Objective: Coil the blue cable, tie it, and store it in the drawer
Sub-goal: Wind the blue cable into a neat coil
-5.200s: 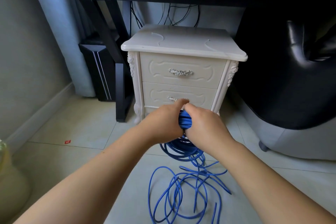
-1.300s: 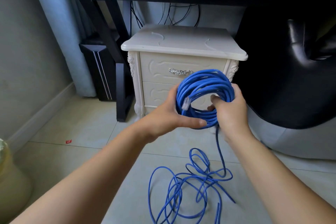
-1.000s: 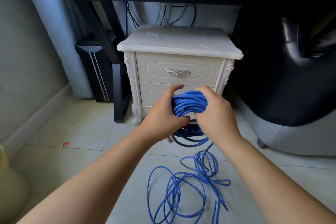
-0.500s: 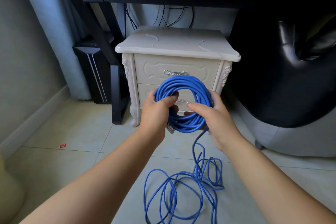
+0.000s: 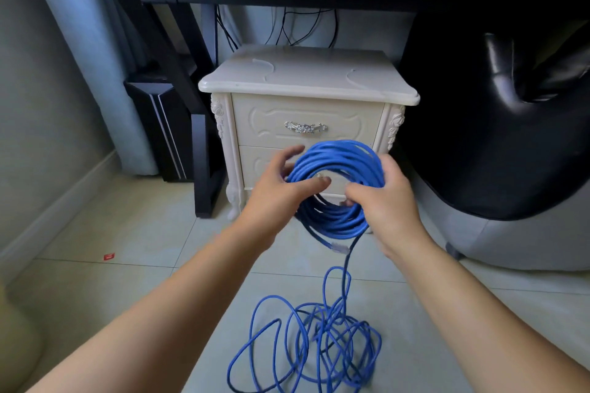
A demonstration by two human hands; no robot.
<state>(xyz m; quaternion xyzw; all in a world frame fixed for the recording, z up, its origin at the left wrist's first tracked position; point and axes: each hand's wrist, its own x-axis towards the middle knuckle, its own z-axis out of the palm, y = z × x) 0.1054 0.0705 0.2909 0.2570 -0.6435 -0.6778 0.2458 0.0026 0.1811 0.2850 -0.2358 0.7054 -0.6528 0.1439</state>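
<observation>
The thin blue plastic-sheathed cable [image 5: 338, 163] is partly wound into a thick round coil, held upright just in front of the lower drawer [image 5: 255, 166] of the cream carved two-drawer nightstand [image 5: 306, 76]. A clear plug [image 5: 340, 247] dangles under the coil. One strand drops from it to a loose tangle on the pale tiled floor [image 5: 127, 233] before the nightstand.

The right hand [image 5: 388, 201] grips the coil's right side, fingers curled round the strands. The left hand [image 5: 277, 198] is half open: its thumb lies across the coil's left rim, and its blurred fingers are spread beside it.
</observation>
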